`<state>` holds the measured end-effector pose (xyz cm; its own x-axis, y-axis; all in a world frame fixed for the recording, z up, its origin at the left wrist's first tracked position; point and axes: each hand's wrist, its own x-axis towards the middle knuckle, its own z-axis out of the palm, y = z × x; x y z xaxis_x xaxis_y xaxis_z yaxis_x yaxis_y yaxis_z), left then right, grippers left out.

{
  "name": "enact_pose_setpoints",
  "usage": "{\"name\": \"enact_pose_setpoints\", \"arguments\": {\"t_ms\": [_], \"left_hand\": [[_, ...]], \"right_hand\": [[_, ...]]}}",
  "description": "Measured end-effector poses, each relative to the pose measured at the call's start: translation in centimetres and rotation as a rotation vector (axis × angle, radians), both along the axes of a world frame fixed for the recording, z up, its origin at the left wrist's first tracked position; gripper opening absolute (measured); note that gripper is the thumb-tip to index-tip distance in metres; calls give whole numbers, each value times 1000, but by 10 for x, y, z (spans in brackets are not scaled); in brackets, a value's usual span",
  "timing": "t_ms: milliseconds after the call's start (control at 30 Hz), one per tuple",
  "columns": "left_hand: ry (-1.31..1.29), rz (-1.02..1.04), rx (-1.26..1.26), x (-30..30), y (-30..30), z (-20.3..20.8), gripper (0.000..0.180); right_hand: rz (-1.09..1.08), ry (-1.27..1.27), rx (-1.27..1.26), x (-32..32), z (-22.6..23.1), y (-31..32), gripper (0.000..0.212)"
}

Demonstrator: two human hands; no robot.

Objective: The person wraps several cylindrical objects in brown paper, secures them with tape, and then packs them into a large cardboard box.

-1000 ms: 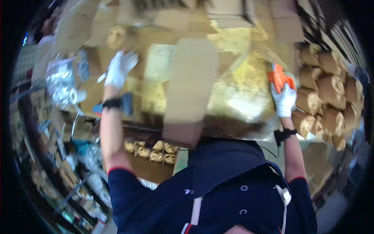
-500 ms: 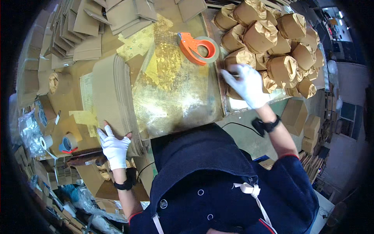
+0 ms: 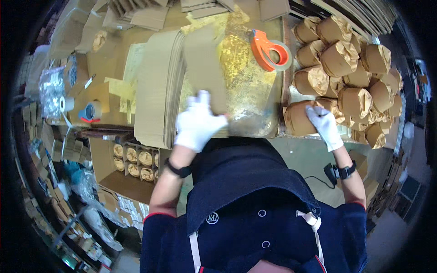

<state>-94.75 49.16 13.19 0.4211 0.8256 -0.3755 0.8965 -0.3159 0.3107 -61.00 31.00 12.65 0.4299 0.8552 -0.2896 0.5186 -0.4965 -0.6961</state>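
Note:
My left hand (image 3: 199, 122), in a white glove, lies over the near part of a cardboard sheet (image 3: 205, 59), fingers extended and thumb out to the side. Motion blurs the sheet, which rests on the table just right of a stack of cardboard sheets (image 3: 157, 86). My gloved right hand (image 3: 324, 126) has its fingers closed on the crumpled end of a brown paper-wrapped round bundle (image 3: 300, 119) at the near left corner of a pile. Several similar paper-wrapped bundles (image 3: 355, 102) lie piled beyond it.
An orange tape dispenser (image 3: 268, 52) lies on the table (image 3: 248, 100), close to the pile. A blue tape roll (image 3: 91, 111) and a white roll (image 3: 66, 104) sit at the left. Below the table's left edge, an open divided carton (image 3: 123, 184) holds several paper-topped items. Folded cardboard (image 3: 207, 7) stands at the back.
A cardboard sheet has shifted right off the stack, with my left hand over it. My right hand has come down to the near bundle and gripped it. The view has shifted left.

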Motion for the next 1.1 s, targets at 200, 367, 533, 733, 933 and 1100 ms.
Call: {"name": "enact_pose_setpoints", "arguments": {"t_ms": [200,367,533,733,933,1100], "left_hand": [[-60,-351,1,-14,-48,-92,50],[-216,-499,250,-56,-67,-113,37],[-520,-245,234,-41,-37,-78,15],[-1003,82,292,-8,46,-110,36],[-1177,826,-325,34,86,-114,31],[-1606,819,-401,27,64,-90,49]], "right_hand": [[-156,513,-21,-66,17,40,36],[-201,1072,47,-128,-35,117,46],[-170,876,-132,-146,-67,157,40],[148,-104,167,-118,-90,236,84],[-101,754,100,-139,-65,252,95],[-230,-144,195,-184,-81,229,57]]}}
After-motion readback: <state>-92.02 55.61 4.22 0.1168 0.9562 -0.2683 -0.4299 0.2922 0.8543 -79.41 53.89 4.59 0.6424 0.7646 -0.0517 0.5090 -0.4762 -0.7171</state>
